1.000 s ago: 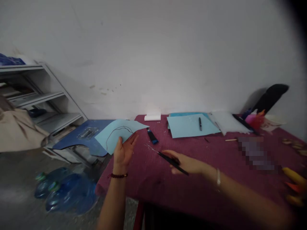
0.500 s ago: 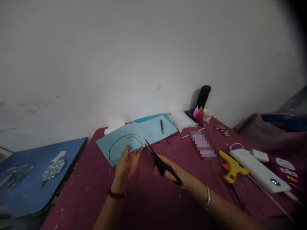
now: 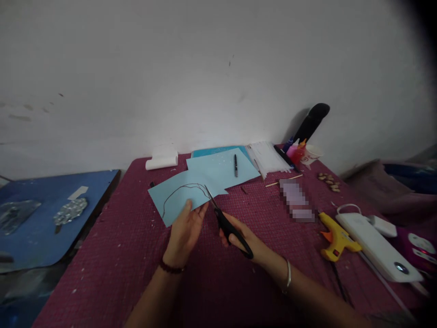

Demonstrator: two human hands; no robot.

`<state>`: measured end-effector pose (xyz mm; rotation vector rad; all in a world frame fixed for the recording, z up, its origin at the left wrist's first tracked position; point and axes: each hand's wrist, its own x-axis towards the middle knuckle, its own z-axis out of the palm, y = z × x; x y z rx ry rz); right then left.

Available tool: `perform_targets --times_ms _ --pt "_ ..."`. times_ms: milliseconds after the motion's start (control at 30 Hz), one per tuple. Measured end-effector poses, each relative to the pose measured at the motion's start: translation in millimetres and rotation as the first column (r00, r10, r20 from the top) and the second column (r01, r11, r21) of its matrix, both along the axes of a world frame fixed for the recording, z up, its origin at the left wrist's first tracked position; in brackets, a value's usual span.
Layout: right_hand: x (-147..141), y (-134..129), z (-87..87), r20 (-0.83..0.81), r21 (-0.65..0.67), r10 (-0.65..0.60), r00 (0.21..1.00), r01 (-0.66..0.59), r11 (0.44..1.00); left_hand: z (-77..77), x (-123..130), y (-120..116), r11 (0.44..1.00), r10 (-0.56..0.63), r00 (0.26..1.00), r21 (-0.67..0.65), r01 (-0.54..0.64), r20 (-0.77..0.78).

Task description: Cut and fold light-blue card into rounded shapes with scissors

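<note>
My left hand grips the lower edge of a light blue sheet of paper, thumb on top and fingers underneath. A dark curved outline is drawn on this sheet. In my right hand is a pair of black-handled scissors, blades pointing up and left. The blades lie at the paper's right part, close to the end of the drawn line, and look nearly closed. Behind it another light blue sheet lies flat, with a black pen on it.
White sticks, paint bottles and a paper cup stand at the back right. A yellow glue gun, a white power bank and nutshell-like pieces lie right. A white roll is back left; a blue table stands beside.
The scissors' blades have come together and now overlap the paper's right part. The held sheet now sits visibly apart from the sheet behind it. The camera view has shifted slightly.
</note>
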<state>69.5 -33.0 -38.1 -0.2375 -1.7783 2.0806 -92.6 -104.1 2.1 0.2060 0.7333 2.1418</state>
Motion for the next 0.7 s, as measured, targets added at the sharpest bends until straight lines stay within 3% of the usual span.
perform_targets --times_ms 367,600,700 --pt "-0.6 -1.6 -11.1 0.014 -0.067 -0.019 1.000 0.020 0.998 -4.6 0.1 -0.5 0.999 0.019 0.999 -0.028 -0.020 -0.037" --pt "2.2 -8.8 -12.3 0.055 -0.020 -0.046 0.997 0.047 0.999 -11.2 1.9 -1.5 0.960 0.210 0.964 -0.151 -0.235 -0.163" --pt "3.4 -7.3 -11.0 0.086 -0.015 -0.043 0.995 0.044 0.999 -8.8 -2.1 -3.1 0.952 0.238 0.954 -0.149 -0.266 -0.182"
